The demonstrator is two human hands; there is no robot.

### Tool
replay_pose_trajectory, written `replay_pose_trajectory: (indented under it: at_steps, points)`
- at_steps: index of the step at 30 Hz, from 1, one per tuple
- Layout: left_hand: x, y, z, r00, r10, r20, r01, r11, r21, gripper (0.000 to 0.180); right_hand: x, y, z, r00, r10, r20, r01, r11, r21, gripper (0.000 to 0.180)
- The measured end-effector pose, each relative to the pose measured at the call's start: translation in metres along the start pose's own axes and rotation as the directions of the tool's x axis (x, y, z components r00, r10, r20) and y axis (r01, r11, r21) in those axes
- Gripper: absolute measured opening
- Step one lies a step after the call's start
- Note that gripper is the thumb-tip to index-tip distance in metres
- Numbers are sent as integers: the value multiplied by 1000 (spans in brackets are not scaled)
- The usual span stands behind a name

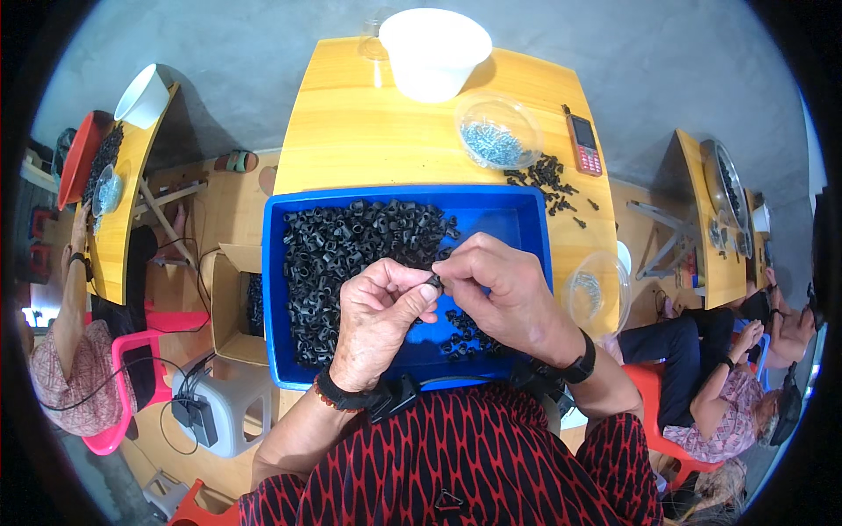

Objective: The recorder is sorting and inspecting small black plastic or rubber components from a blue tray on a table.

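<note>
Above the blue tray (537, 230), my left hand (379, 320) pinches a small black plastic part (434, 281) between thumb and forefinger. My right hand (502, 287) meets it there, its thumb and forefinger closed together against the part's upper side. Whether those right fingers hold a separate tiny piece is hidden. A dense heap of small black plastic parts (351, 241) fills the tray's left and middle. Under my right hand, at the near right of the tray, lies a smaller group of black pieces (462, 337).
On the wooden table (368, 131) stand a white bowl (434, 53), a clear bowl of silvery screws (493, 140), loose black pieces (548, 180), a red phone (583, 140) and another clear bowl (596, 294). A cardboard box (230, 307) is left of the tray. People sit at tables on both sides.
</note>
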State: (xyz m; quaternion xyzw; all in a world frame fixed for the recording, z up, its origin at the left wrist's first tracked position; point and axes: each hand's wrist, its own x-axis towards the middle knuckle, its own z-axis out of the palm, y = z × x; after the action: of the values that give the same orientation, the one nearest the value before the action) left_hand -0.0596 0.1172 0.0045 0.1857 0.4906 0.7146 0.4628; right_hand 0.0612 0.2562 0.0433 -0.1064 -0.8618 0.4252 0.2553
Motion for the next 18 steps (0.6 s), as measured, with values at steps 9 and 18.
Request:
replay_pose_trajectory:
  at_steps: [9, 18]
  points:
    - [0, 2, 0, 1000, -11, 7, 11, 1000, 20, 10, -1, 4, -1, 1000, 22, -1, -22, 998, 55, 16]
    - [-2, -1, -2, 999, 25, 39, -29, 995, 99, 11, -6, -4, 0, 999, -40, 31, 43, 995, -94, 20]
